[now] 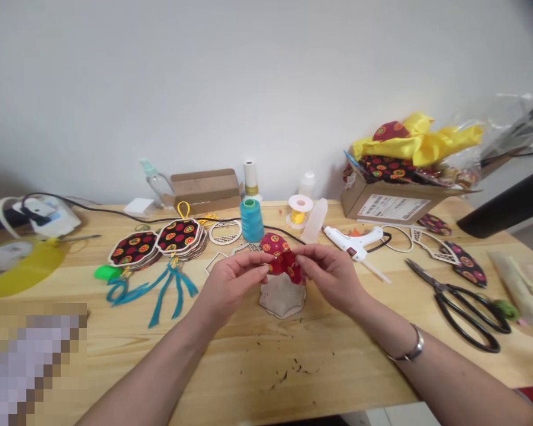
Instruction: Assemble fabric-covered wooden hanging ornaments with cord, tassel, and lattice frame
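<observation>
A small piece of red patterned fabric (288,264) is stretched between my two hands at the middle of the table. My left hand (236,284) pinches its left side between thumb and fingers. On the other side, my right hand (331,275) pinches its right edge. Just beneath the fabric lies a pale, scallop-edged flat piece (283,297) on the wood. Behind it sits another round red patterned piece (274,244), partly covered by the held fabric. A cone of turquoise thread (251,222) stands just beyond my left fingers.
Black scissors (464,305) lie at the right, beside a white glue gun (354,241). Fabric-covered ornaments (180,236) with turquoise tassels (169,290) are stacked at the left. A cardboard box (384,201) full of fabric stands at the back right. Dark scraps (295,364) dot the table front.
</observation>
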A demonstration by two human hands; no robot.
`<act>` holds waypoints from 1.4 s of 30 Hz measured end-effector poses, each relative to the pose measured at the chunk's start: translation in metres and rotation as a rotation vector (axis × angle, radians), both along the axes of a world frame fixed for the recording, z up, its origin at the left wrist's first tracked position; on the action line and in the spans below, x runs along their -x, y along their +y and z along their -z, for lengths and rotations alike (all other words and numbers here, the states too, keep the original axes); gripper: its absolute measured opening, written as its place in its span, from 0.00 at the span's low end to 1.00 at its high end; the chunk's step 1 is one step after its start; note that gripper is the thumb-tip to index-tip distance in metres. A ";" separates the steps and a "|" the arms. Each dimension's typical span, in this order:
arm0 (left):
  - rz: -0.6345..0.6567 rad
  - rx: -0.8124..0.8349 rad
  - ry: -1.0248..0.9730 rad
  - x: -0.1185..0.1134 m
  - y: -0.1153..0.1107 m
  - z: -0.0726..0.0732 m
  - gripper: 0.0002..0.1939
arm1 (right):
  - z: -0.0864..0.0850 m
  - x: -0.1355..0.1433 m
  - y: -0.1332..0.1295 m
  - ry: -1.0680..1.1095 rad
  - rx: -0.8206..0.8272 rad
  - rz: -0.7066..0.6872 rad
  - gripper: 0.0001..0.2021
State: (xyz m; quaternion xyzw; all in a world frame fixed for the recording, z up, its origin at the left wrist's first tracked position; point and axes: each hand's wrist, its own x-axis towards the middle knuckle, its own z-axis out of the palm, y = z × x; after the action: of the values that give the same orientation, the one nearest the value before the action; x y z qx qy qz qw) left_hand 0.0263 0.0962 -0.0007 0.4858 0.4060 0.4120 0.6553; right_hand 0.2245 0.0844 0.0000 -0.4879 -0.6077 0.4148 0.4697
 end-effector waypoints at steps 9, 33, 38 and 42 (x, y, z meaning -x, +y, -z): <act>0.021 0.081 0.027 -0.010 -0.005 -0.010 0.21 | -0.007 0.002 0.000 0.326 0.351 -0.091 0.14; 0.045 0.261 -0.243 -0.007 -0.009 -0.010 0.06 | -0.001 -0.008 -0.004 -0.060 -0.327 -0.137 0.17; 0.086 0.275 -0.308 -0.010 -0.011 -0.012 0.04 | 0.001 -0.008 -0.005 -0.100 -0.420 -0.166 0.16; 0.129 0.254 -0.320 -0.009 -0.011 -0.011 0.03 | -0.001 -0.007 -0.005 -0.089 -0.420 -0.168 0.12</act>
State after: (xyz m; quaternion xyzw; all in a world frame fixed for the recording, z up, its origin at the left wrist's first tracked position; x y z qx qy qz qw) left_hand 0.0355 0.0850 0.0103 0.3527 0.3133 0.3867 0.7924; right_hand 0.2311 0.0795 0.0012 -0.3448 -0.7394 0.2947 0.4975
